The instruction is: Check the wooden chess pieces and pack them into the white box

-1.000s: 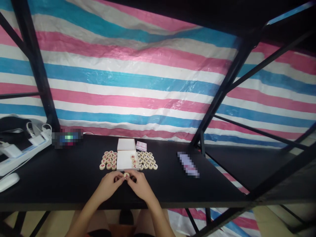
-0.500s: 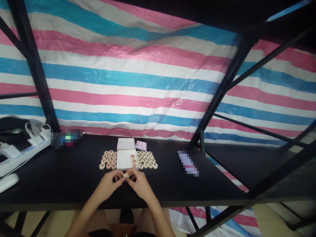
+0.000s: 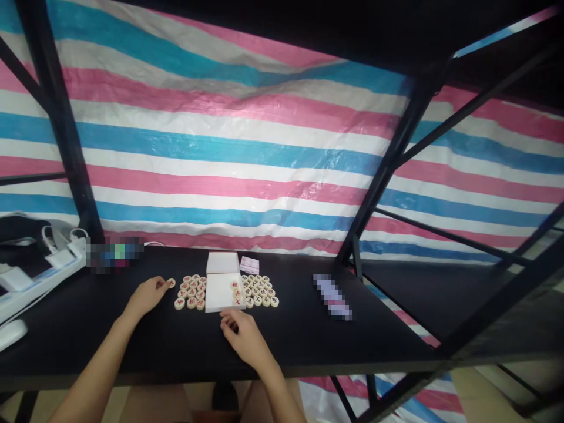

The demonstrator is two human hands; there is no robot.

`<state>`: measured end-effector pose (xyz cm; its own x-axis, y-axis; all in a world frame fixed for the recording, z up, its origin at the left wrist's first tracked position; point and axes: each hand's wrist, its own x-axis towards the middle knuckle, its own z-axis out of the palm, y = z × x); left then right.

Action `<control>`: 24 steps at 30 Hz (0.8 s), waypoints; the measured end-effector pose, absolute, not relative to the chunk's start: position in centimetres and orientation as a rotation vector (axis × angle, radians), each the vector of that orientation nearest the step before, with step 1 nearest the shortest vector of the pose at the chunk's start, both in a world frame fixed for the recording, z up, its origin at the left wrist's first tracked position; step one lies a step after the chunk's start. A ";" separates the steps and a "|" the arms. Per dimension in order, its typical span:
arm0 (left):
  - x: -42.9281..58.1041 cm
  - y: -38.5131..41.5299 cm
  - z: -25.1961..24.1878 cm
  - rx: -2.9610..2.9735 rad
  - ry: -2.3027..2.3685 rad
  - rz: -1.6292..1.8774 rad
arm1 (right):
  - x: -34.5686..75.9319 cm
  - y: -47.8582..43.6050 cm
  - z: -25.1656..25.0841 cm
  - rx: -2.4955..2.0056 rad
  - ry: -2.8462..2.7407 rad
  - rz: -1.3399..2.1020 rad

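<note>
My left hand reaches to the left of the red-marked Chinese chess pieces, its fingertips closed on one round red-marked piece at the desk. Just in front of the open white box, my right hand rests loosely curled, thumb and fingers apart, with nothing visible in it. Inside the box's right side lie a few red-marked pieces. Right of the box, black-marked pieces stand in rows.
The box's white lid part lies behind it, beside a folded pink paper. A blurred-out phone-like object is at right. A power strip with chargers and a white mouse-shaped object are at left. Black frame posts flank the desk.
My hands have come apart from in front of the box. My left hand has carried a piece to the left of the red group; my right hand has let go and stayed near the box.
</note>
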<state>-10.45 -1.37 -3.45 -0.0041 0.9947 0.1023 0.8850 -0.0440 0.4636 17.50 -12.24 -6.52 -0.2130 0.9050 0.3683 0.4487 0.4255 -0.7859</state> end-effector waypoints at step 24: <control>-8.8 4.1 -3.9 2.328 1.548 0.611 | 19.6 -2.4 -0.1 -1.747 -2.320 0.099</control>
<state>-8.80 4.14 -3.91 0.3372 0.9218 0.1912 0.8039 -0.3876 0.4511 19.56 -2.41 -0.14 -0.2592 0.9547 0.1460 0.9389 0.2846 -0.1939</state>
